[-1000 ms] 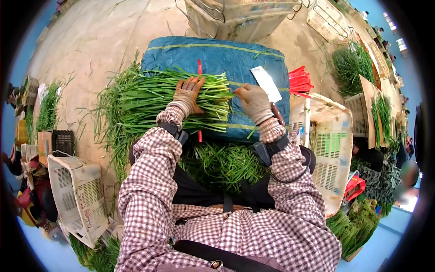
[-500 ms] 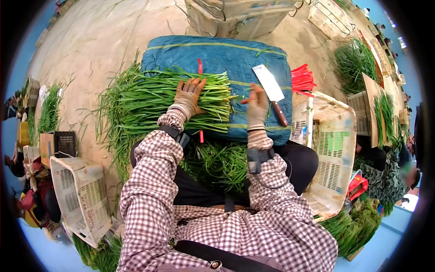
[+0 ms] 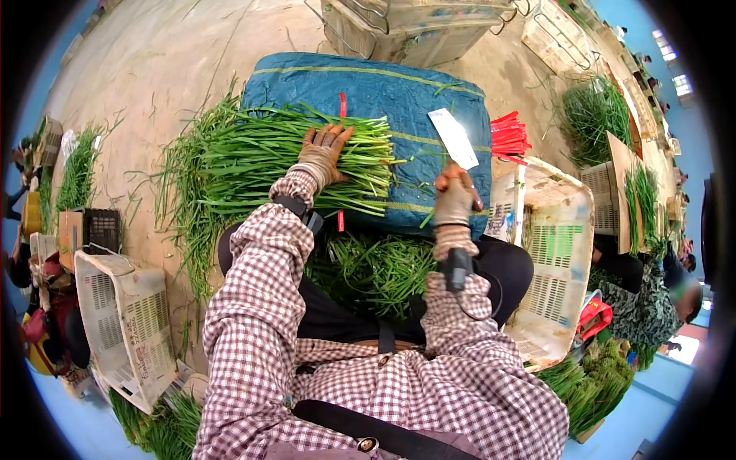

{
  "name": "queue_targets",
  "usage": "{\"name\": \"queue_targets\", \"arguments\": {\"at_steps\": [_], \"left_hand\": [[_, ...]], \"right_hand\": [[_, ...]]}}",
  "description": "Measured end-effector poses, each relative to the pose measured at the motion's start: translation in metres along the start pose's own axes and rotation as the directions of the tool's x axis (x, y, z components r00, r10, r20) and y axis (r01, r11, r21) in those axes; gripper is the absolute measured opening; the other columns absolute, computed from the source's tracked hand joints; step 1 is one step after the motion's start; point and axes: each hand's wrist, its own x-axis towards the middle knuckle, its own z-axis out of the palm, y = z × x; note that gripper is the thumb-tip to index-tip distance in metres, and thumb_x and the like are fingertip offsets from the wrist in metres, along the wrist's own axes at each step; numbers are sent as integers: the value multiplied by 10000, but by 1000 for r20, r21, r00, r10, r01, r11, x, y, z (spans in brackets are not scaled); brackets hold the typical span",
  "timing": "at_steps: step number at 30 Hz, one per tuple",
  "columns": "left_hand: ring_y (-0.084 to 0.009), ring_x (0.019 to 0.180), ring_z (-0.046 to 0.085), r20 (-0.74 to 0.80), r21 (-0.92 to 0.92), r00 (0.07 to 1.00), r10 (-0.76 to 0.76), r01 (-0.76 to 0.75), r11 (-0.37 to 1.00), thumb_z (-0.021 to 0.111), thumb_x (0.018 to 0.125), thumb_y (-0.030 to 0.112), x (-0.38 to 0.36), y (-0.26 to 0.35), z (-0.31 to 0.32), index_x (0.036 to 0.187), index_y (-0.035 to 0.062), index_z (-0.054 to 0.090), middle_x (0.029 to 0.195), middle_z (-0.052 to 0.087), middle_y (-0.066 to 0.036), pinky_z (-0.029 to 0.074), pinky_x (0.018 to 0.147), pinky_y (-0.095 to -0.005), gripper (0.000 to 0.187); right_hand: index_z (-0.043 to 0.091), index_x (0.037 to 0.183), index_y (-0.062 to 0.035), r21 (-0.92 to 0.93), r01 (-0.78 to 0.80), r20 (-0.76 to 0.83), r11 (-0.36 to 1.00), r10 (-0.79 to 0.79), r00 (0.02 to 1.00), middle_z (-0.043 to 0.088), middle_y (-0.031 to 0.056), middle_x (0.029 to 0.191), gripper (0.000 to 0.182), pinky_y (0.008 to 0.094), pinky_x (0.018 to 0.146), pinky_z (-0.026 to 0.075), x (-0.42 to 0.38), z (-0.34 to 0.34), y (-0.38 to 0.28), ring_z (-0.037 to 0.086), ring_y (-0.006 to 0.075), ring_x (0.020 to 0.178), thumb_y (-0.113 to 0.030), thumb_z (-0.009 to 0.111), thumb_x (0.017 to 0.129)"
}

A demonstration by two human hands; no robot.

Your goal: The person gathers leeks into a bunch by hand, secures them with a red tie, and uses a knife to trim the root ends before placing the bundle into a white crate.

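Observation:
A wide bundle of garlic chives (image 3: 261, 165) lies across a blue wrapped block (image 3: 307, 73), cut ends to the right. My left hand (image 3: 323, 156), in a fingerless glove, rests on the bundle with fingers spread. A red strip (image 3: 342, 105) runs under the chives, showing at both sides. My right hand (image 3: 454, 192) is closed around the handle of a cleaver (image 3: 454, 138). Its bright blade lies on the block, pointing away from me; the hand covers most of the dark handle.
Red strips (image 3: 508, 136) lie at the block's right edge. A crate (image 3: 563, 253) stands to the right, another crate (image 3: 126, 322) to the left, and a large crate (image 3: 406, 31) ahead. Loose chives (image 3: 376, 268) fill my lap. Other people sit at both sides.
My right hand has moved right and closed on the cleaver's handle; the blade has hardly shifted. My left hand stays on the chives. The view has shifted slightly.

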Motion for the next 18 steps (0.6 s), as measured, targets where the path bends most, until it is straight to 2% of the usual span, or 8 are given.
{"name": "queue_targets", "arguments": {"at_steps": [5,8,9,10,12,13,17,18], "left_hand": [[-245,1376,160,86,-58,996,1,4,998,742,617,567,6,-3,-9,1443,208,145,1478,214,-70,96,1126,-449,1081],[-236,1377,159,118,-86,993,-4,14,996,733,633,558,5,-4,-15,1441,211,158,1480,212,-61,97,1127,-449,1051],[-235,1377,159,107,-72,994,5,2,997,728,640,557,7,-5,-12,1440,214,160,1480,212,-58,97,1127,-448,1040],[-234,1377,158,97,-57,995,16,-10,998,723,646,556,8,-7,-10,1440,216,162,1479,213,-56,96,1127,-448,1029],[-231,1378,156,84,-56,996,9,-4,998,719,650,561,7,-4,-10,1441,219,160,1481,209,-53,95,1127,-445,1027],[-227,1379,154,68,-47,998,3,0,999,714,653,565,5,-3,-10,1442,221,157,1483,204,-50,94,1128,-443,1025],[-212,1386,138,105,12,994,-8,6,1000,703,665,578,6,-2,-9,1448,230,135,1490,190,-42,89,1127,-438,1028],[-210,1386,140,106,11,994,-16,15,1000,697,673,575,6,-1,-9,1448,234,130,1492,188,-36,89,1127,-437,1020]], "right_hand": [[623,982,-42,-374,12,487,928,185,853,605,33,820,141,216,608,443,-63,-17,-80,507,97,658,-107,525,906],[637,1070,-90,-780,534,474,325,865,166,624,114,1063,274,328,849,481,-108,-30,-55,617,241,891,-241,592,846],[641,1043,-85,-524,829,463,197,883,83,622,102,1049,373,343,818,482,-118,-51,-42,617,243,896,-386,595,826],[641,1043,-85,-525,829,462,195,883,84,622,102,1049,373,343,818,482,-116,-42,-38,617,243,896,-386,595,826],[646,1020,-106,-793,608,542,26,485,686,641,84,990,413,358,778,482,-105,1,-22,623,247,890,-463,568,830],[646,1002,-101,-880,475,413,-15,469,780,648,84,935,417,363,753,482,-97,25,-20,627,247,861,-474,559,837],[642,937,-66,-952,262,176,-160,415,893,651,100,773,468,364,692,480,-53,62,22,634,249,767,-511,519,859],[640,909,-58,-966,244,257,81,328,909,630,87,718,439,344,624,471,-40,43,50,612,220,685,-479,519,875]]}}
